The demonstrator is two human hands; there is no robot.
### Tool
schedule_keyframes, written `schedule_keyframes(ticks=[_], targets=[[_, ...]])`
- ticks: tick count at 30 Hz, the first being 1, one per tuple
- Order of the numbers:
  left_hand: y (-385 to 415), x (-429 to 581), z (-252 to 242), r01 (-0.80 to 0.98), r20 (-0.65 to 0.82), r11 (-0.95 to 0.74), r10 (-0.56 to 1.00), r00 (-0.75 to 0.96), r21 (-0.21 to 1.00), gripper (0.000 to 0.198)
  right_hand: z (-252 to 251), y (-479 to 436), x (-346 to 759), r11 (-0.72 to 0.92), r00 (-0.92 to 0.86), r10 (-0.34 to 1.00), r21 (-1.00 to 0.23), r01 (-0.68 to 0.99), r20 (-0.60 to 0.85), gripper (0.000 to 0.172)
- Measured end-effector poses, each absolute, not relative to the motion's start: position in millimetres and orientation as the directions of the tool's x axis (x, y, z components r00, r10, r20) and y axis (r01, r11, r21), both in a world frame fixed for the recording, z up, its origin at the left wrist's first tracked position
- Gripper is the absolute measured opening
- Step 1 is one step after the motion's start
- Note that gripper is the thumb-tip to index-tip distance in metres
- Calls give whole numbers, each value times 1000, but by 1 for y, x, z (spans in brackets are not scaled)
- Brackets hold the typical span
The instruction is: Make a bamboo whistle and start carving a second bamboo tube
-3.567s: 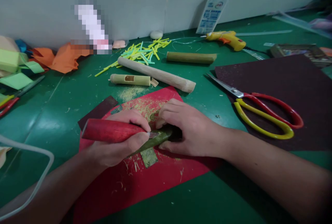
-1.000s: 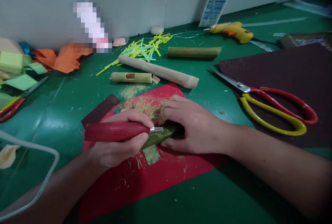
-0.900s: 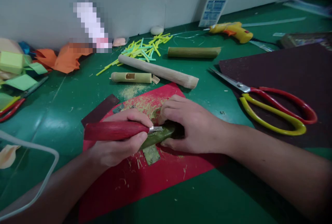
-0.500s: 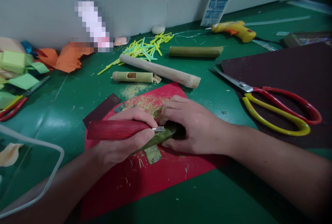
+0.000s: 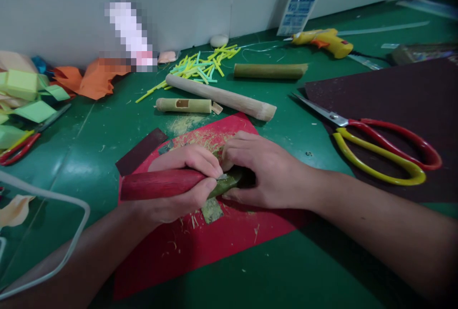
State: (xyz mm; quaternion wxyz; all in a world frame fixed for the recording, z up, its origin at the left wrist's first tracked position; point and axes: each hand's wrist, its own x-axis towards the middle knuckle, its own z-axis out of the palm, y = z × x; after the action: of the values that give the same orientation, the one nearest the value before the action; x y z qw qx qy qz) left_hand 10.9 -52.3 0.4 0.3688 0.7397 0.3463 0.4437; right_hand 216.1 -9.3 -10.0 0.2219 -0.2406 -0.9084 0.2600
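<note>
My left hand point(image 5: 186, 170) is closed round a carving knife with a thick red handle point(image 5: 161, 185). Its short metal blade, mostly hidden by my fingertips, rests on a green bamboo piece point(image 5: 227, 182). My right hand point(image 5: 261, 170) grips the far end of that bamboo, fingers curled over it and thumb below. Under both hands lies a red sheet point(image 5: 214, 251), scattered with fine shavings point(image 5: 214, 139). A small dark green flake point(image 5: 212, 210) sits on the sheet just below the bamboo.
Behind the hands lie a notched bamboo tube point(image 5: 196, 105), a pale stick point(image 5: 222, 95), a green tube point(image 5: 268, 71) and yellow straws point(image 5: 222, 56). Large scissors point(image 5: 343, 122) and a glue gun point(image 5: 329, 41) are at right; folded papers point(image 5: 23, 84) and a white wire frame point(image 5: 80, 199) at left.
My left hand has shifted slightly right along the bamboo with the knife, and its fingers now cover more of the blade. My right hand has hardly moved.
</note>
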Motion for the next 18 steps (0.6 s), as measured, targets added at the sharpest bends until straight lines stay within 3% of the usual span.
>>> schedule_keyframes(ticks=[15, 18], targets=[[-53, 8, -6, 161, 384, -438, 879, 283, 884, 5, -9, -6, 217, 734, -791, 550, -607, 305, 268, 22], [-55, 6, -5, 227, 393, -463, 871, 295, 857, 7, -9, -6, 218, 736, -799, 545, -602, 310, 254, 23]])
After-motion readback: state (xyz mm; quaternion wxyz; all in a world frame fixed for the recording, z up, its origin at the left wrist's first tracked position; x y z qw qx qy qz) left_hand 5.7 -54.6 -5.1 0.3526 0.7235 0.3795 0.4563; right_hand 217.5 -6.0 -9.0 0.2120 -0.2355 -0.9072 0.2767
